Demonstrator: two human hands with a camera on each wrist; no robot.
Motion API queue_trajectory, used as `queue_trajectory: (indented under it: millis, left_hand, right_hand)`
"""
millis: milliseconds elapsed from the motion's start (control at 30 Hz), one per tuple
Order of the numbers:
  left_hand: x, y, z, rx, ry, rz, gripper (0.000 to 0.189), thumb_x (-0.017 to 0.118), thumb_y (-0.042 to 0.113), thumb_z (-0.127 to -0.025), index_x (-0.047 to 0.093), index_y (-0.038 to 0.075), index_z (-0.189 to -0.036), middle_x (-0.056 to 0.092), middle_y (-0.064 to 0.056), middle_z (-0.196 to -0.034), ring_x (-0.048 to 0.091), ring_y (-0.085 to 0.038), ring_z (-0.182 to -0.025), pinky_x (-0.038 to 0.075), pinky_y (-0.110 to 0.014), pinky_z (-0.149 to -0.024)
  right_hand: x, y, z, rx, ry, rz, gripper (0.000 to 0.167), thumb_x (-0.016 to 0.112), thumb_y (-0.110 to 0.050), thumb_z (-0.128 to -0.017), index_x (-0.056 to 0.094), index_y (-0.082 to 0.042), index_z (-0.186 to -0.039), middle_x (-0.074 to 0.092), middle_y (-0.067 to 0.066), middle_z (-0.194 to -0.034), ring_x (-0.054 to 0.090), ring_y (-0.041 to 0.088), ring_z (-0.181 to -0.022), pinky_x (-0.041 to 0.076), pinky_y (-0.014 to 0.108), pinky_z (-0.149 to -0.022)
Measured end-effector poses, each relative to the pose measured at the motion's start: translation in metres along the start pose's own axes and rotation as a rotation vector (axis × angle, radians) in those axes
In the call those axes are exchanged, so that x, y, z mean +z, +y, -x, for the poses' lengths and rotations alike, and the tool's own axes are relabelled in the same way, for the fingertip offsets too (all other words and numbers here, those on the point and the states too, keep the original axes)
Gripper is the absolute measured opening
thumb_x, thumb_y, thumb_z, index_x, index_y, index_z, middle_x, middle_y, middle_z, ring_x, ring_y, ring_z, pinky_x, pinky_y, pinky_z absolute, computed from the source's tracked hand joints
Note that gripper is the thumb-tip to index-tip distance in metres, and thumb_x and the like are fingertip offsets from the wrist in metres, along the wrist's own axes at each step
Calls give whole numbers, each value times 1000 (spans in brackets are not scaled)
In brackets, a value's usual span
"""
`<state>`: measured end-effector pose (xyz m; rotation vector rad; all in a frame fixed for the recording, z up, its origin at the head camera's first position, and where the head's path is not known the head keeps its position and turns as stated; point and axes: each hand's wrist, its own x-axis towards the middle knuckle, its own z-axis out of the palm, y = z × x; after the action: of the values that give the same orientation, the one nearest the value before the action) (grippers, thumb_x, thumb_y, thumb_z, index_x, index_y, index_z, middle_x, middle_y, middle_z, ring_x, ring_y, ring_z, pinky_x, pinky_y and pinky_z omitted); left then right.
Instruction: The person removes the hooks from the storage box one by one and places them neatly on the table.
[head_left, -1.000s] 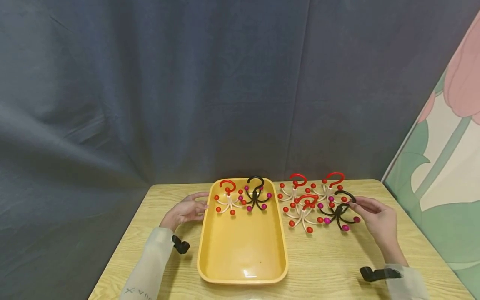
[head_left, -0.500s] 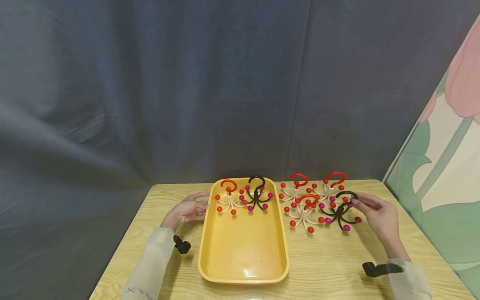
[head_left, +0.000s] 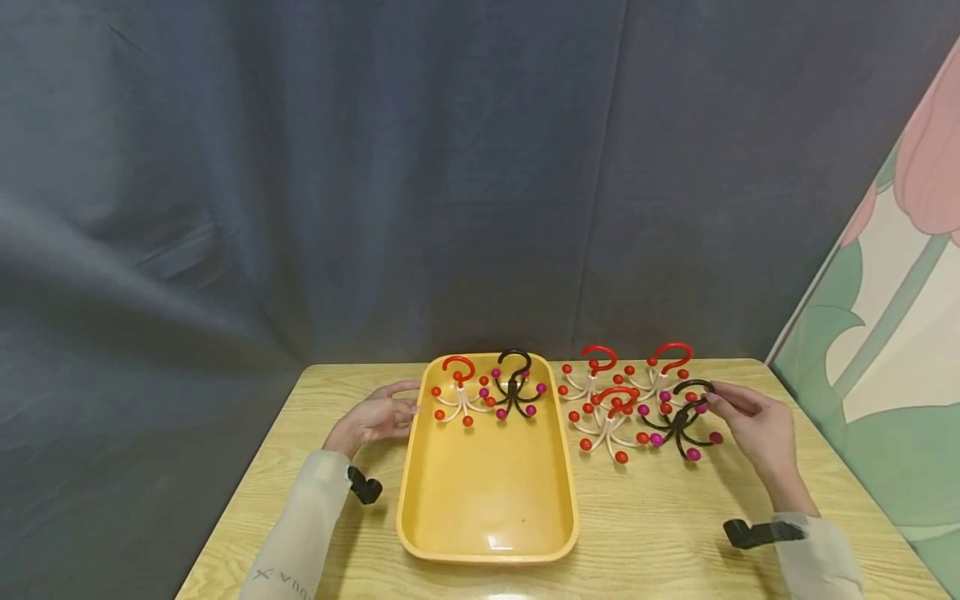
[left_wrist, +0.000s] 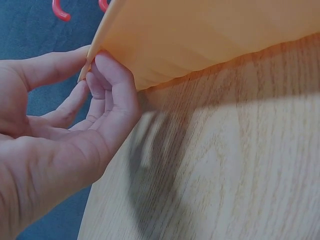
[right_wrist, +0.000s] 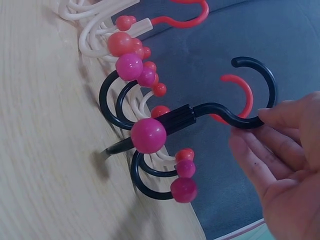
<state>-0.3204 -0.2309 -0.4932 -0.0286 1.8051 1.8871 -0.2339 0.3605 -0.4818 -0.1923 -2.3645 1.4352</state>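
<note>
My left hand (head_left: 375, 423) pinches the left rim of the yellow tray (head_left: 487, 492) between thumb and fingers, close up in the left wrist view. Inside the tray's far end stand a white claw hanger (head_left: 460, 402) with a red hook and red ball tips, and a black one (head_left: 513, 392) with magenta balls. To the right of the tray, my right hand (head_left: 756, 429) pinches the hook of another black claw hanger (right_wrist: 180, 120) with magenta balls. Its curved arms rest on the table or just above it; I cannot tell which.
Several white claw hangers (head_left: 606, 429) with red hooks stand close together right of the tray, beside the held black one. The wooden table (head_left: 652, 525) ends at a dark curtain (head_left: 450, 208) behind. A flower-patterned panel (head_left: 885, 333) borders the right side.
</note>
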Motion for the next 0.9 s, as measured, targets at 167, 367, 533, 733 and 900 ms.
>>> queue_trajectory:
  millis: [167,367,533,733,900]
  left_hand:
    - [0,0,1,6,-5,-5,67,59,-2,-101,34,10,-162,71,-14,-128,73,-18,-100,60,-36,-83]
    - [0,-1,1,3,-7,-1,68,59,-2,-101,33,9,-163,69,-17,-132,74,-17,-99,61,-35,-82]
    - [1,-1,1,2,-8,5,67,58,-2,-102,32,9,-163,69,-17,-129,73,-18,-100,60,-35,-82]
    - [1,-1,0,9,-12,5,67,58,-3,-102,32,9,-163,72,-10,-117,73,-16,-97,60,-33,-80]
    - [1,-2,-1,9,-13,11,67,58,-4,-102,32,9,-162,73,-7,-110,72,-15,-94,60,-32,-77]
  right_hand:
    - [-1,-3,-1,-16,0,39,44,71,-28,-101,70,4,-132,62,-47,-89,62,-24,-81,47,3,-71]
    - [-4,-21,0,-84,34,79,42,71,-33,-101,73,-4,-130,60,-48,-96,58,-27,-87,46,2,-73]
    - [0,-52,1,-141,58,22,37,73,-29,-100,76,-4,-127,64,-43,-100,60,-23,-93,48,1,-76]
    - [14,-86,2,-146,41,-46,36,75,-31,-99,77,-8,-126,70,-39,-103,65,-16,-96,47,9,-70]
    - [34,-113,0,-202,7,-116,35,75,-30,-98,77,-8,-125,74,-32,-108,68,-9,-95,49,11,-70]
